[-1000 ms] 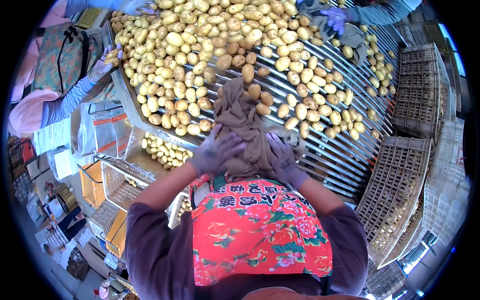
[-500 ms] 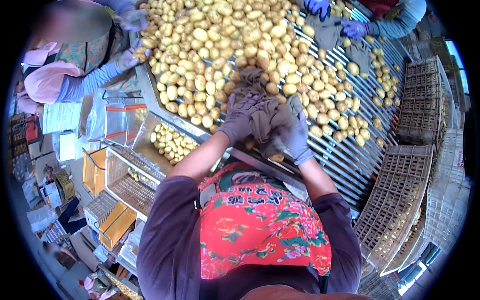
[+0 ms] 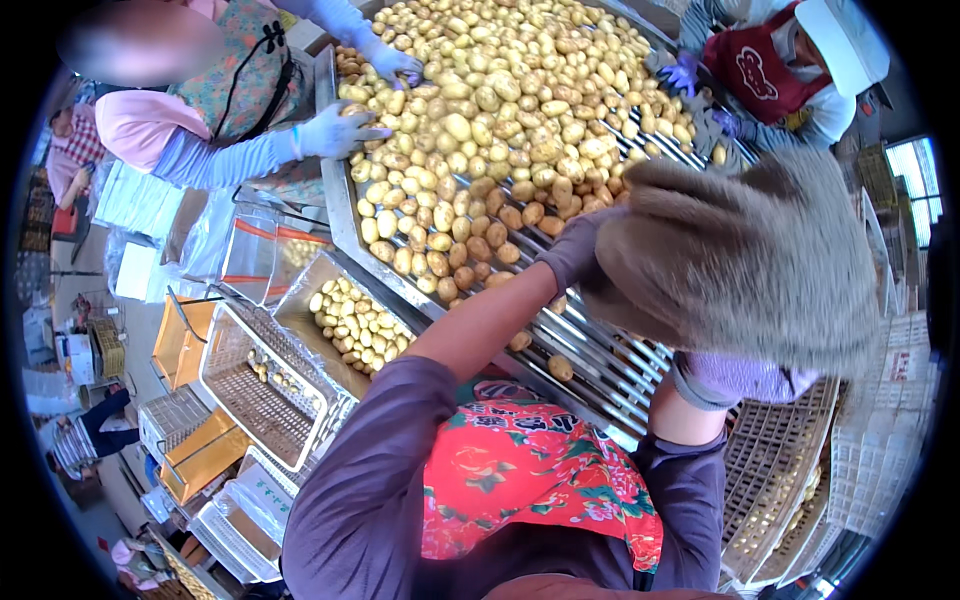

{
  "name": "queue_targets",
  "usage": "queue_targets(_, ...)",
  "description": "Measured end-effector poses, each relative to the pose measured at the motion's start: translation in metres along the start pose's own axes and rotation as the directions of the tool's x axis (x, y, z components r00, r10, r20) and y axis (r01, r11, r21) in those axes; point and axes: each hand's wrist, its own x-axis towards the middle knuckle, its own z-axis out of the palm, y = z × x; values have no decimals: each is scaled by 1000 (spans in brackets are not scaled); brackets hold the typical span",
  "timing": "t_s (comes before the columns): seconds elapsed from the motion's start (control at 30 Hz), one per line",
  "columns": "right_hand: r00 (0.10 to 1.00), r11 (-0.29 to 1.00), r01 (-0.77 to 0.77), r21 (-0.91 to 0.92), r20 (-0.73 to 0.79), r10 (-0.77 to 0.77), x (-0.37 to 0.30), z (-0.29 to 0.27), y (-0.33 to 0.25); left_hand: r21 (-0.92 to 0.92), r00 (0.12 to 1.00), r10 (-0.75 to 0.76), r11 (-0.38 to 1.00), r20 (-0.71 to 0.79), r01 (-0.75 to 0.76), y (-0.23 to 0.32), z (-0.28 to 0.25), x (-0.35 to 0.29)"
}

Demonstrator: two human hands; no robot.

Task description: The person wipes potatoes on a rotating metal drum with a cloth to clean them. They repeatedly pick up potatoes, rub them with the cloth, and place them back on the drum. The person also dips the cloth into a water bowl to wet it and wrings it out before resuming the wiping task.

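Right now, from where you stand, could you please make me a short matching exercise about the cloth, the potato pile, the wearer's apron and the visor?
Things
1. Cloth
2. Potato pile
3. Wearer's apron
4. Visor

Places and colours
A. Red with flowers
B. White, at the upper right
C. Grey-brown, against the left hand
D. On the metal rollers

Pairs: 1-C, 2-D, 3-A, 4-B
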Motion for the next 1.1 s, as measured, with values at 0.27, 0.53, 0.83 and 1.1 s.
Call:
queue_targets(0.27, 726, -566, -681, 466, 532, -436, -54, 58, 2, 633, 781, 390, 774, -488, 9, -20, -199, -74)
queue_targets(0.53, 387, 142, -707, 693, 547, -742, -96, 181, -141, 867, 943, 26, 403, -331, 293, -142, -158, -9)
queue_targets(0.83, 909, 292, -258, 921, 334, -250, 52, 201, -85, 735, 910, -218, 537, -353, 414, -64, -153, 132)
queue_targets(1.1, 916, 813, -54, 580, 352, -190, 20, 327, -111, 819, 974, 135, 570, -180, 72, -114, -115, 192)
